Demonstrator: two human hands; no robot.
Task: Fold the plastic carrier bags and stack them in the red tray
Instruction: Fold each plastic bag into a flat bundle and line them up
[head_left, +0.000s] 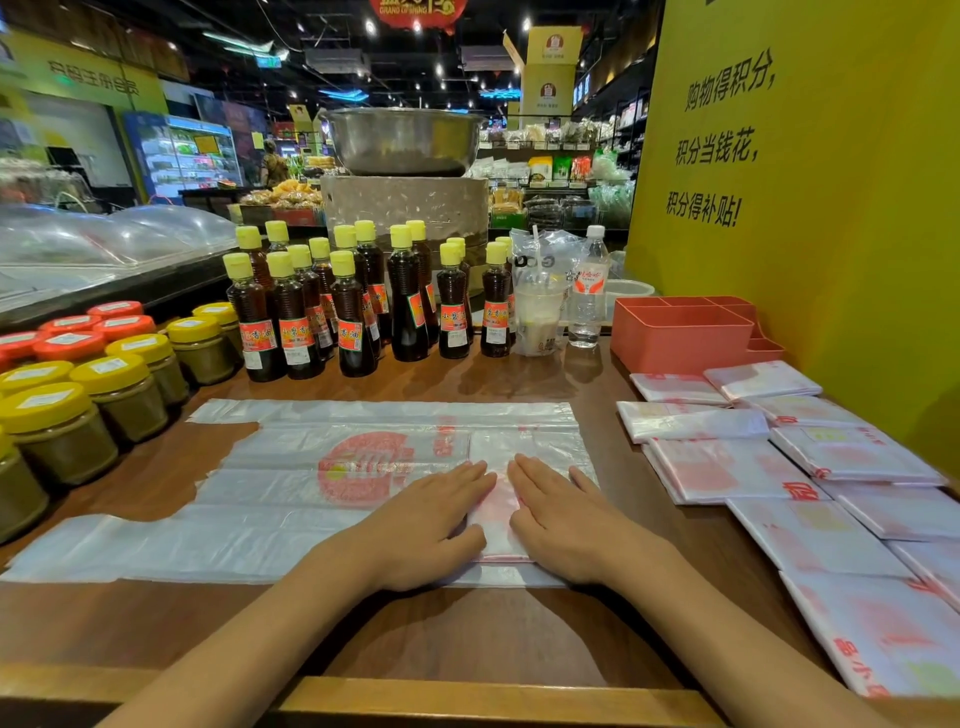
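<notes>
We press left hand (434, 525) and right hand (558, 519) flat, fingers straight, gripping nothing, to crease the carrier bag (291, 488) fold on the worktop (467, 634). Red tray (680, 332) at 1 o'clock, no bags visible inside.

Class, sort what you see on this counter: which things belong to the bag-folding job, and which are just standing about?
Belongs to the job:
- spread carrier bag, pressed flat by left hand and right hand
- folded bags
- red tray

Just standing about:
- sesame oil bottles
- yellow-lidded jars
- red-lidded jars
- water bottle
- drink cup
</notes>
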